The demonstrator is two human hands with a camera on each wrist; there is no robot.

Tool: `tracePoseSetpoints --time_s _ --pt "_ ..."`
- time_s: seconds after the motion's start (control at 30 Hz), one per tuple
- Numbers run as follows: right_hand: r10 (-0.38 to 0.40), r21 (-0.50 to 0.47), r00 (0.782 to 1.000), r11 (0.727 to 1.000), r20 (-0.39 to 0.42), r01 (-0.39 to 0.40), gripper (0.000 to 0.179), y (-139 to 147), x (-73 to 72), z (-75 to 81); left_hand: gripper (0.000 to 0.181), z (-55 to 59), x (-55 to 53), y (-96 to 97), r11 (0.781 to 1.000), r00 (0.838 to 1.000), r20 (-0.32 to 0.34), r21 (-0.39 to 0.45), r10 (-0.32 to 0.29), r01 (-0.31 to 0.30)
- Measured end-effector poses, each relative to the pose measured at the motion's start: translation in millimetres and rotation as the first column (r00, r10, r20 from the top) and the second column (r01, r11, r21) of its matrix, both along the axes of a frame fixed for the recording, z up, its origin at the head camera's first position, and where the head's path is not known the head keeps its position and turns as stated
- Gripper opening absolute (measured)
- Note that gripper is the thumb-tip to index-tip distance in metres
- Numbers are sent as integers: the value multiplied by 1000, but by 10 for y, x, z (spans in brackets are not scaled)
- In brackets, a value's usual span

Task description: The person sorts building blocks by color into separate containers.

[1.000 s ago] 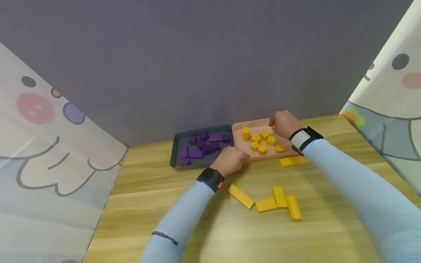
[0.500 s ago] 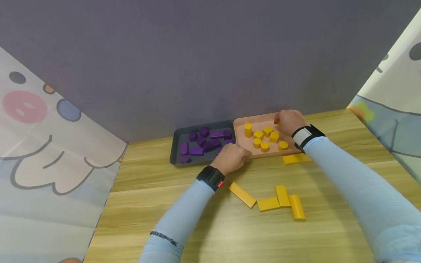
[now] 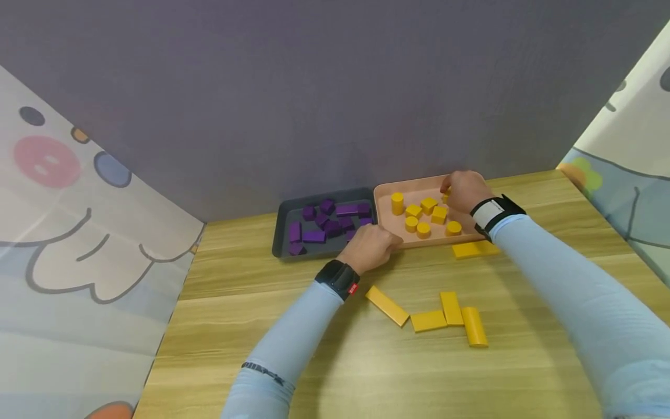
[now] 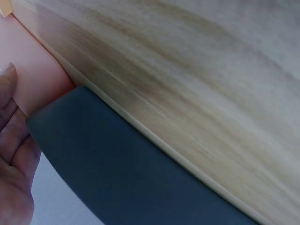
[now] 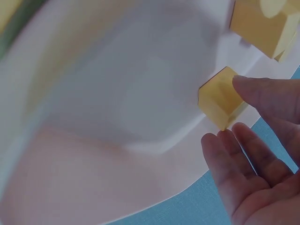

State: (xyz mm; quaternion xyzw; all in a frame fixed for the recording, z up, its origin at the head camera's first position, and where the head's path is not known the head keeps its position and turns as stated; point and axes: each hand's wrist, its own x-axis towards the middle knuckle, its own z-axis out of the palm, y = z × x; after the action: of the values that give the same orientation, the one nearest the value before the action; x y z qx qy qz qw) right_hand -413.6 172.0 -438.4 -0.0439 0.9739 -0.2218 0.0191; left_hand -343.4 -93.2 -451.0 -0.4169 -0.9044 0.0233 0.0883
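Note:
My left hand (image 3: 369, 248) is at the front left corner of the pink tray (image 3: 385, 226), where its thumb and curled fingers hold the rim. Inside that tray's far right part, my right hand (image 3: 466, 193) pinches a small yellow block (image 5: 219, 96) between thumb and fingertips. Most of this block is hidden by the hand in the head view. Several yellow cubes and short cylinders stand in the tray, among them a taller cylinder (image 3: 397, 203) near the left wall.
A dark grey tray (image 3: 282, 233) of purple blocks adjoins the pink one on its left. Before the trays lie a yellow plank (image 3: 387, 305), two flat yellow blocks and a half-round one (image 3: 474, 327). Another flat yellow block (image 3: 473, 249) lies under the right wrist. A grey wall (image 3: 335, 116) rises behind.
The head view has shifted slightly. My right hand has moved a little rightward within the tray, still pinching the yellow block. The left hand stays at the tray's corner.

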Motion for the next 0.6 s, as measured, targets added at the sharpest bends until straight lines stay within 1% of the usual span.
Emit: tracePoseSetpoints --time_s 0.07,0.13,0.23,0.3,0.4,0.5,0.6 --pt "6 -15 1000 1000 17 -6 37 19 13 14 20 2 7 3 1000 1000 2 3 1 -1" --pt "7 -24 1000 1000 12 -7 42 44 33 23 19 -6 -1 19 1000 1000 7 1 0 0" --pt "0 -42 999 999 -32 -1 49 72 87 40 19 -29 -33 60 1000 1000 13 -7 -2 2" --pt "-10 -50 996 999 -91 5 52 67 159 51 19 -44 -52 82 1000 1000 15 -12 -2 2" --pt "-25 -71 983 997 -182 12 50 21 338 82 19 -53 -68 105 1000 1000 17 -14 -4 4" --pt "-13 -50 967 999 -256 1 43 -59 566 95 19 -61 -89 118 1000 1000 18 -13 -9 9" --pt "32 -44 965 998 -260 -45 39 -210 808 85 19 -70 -129 106 1000 1000 19 -6 -6 6"
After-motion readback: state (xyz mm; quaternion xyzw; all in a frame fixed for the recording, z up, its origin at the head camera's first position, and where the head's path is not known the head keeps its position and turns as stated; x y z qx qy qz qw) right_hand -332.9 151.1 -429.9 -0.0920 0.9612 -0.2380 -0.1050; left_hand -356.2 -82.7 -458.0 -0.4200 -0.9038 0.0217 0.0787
